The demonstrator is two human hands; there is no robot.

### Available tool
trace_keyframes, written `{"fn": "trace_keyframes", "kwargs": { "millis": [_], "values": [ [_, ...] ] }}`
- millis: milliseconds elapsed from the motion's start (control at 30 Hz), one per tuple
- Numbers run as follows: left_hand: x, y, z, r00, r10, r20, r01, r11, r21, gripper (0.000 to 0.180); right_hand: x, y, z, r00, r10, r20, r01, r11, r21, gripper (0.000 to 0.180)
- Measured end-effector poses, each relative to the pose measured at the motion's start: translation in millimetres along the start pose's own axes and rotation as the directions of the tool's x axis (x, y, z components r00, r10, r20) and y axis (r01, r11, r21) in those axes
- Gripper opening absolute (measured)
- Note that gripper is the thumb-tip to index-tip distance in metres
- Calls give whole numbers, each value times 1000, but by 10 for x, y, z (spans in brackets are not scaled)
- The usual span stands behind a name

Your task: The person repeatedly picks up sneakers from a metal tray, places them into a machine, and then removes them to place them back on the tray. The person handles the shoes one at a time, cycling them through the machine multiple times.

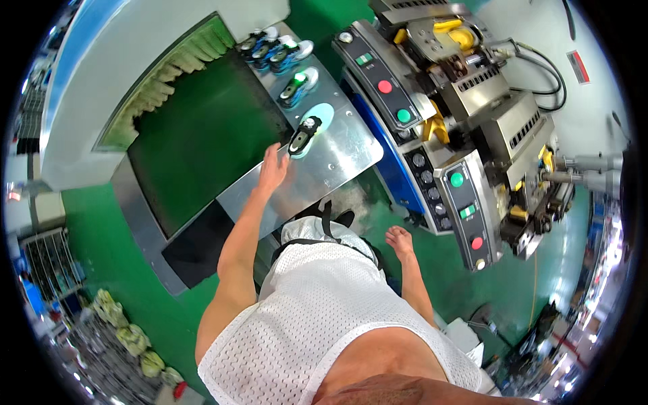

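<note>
My left hand (273,169) reaches over the edge of a metal side table (344,148), its fingers stretched out and apart, holding nothing. Just beyond its fingertips lies a black sneaker (305,137) with a pale mint sole showing at its far end. I cannot tell whether the fingertips touch it. Farther back on the same metal surface sits another dark shoe (294,92) with blue and white parts, and behind it a cluster of similar shoes (273,51). Lower down at my right side hangs my right hand (399,241), empty, with fingers loosely bent.
Left of the table runs a dark green conveyor belt (209,128) under a machine opening with a fringed curtain (162,88). On the right stands a press machine with two button panels (466,202). A metal rack (50,263) is at the far left.
</note>
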State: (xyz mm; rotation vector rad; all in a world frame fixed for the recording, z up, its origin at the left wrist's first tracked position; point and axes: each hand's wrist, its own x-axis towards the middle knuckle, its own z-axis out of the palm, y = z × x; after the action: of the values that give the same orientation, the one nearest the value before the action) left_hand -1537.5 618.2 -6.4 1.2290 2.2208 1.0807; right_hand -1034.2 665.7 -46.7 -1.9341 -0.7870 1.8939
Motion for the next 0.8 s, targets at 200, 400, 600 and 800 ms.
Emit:
{"fn": "trace_keyframes", "kwargs": {
  "millis": [200,400,600,800],
  "values": [
    [-910,68,-170,994,-98,48,95,994,58,49,448,-290,251,983,-14,181,42,987,-155,30],
    [-1370,-196,-188,987,-158,-10,158,987,33,50,457,-646,923,957,-56,285,141,947,-289,31],
    [-941,-518,-217,971,-233,-50,231,971,-57,50,56,-1035,1434,951,-95,295,197,921,-336,39],
    [-91,-819,-356,972,-195,-130,171,970,-173,53,-41,-1451,1989,960,-183,213,262,855,-447,39]
  ]
}}
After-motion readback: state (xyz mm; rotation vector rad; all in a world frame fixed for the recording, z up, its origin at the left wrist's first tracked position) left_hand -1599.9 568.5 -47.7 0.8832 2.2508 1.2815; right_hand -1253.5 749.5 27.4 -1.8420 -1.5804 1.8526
